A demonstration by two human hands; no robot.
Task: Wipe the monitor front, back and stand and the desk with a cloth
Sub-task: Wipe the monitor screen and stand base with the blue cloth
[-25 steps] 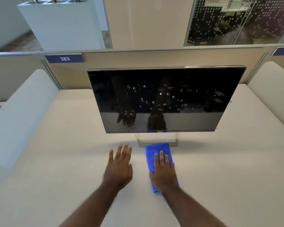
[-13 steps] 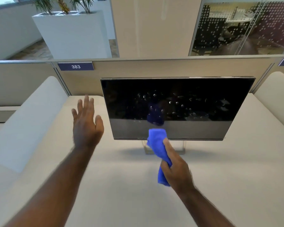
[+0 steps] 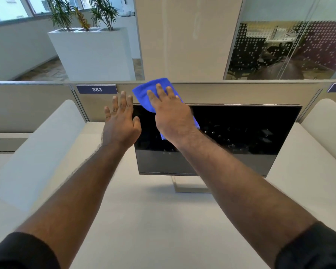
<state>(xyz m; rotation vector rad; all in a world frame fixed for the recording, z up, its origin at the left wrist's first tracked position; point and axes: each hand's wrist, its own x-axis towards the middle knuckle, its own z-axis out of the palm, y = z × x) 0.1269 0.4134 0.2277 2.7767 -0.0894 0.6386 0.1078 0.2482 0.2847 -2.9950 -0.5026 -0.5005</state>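
blue cloth under flat right hand, monitor top-left corner.

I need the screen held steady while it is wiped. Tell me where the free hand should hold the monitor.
Hold the monitor by its thin left edge, coming from the left: the left hand is open beside that edge, while the right hand presses the blue cloth at the top-left corner.

A low tan wall runs behind the table and has a blue sign that says 383. Past it, green plants grow in a big white box. A wide pillar stands beside a glass wall with white dots. Daylight comes through the windows.
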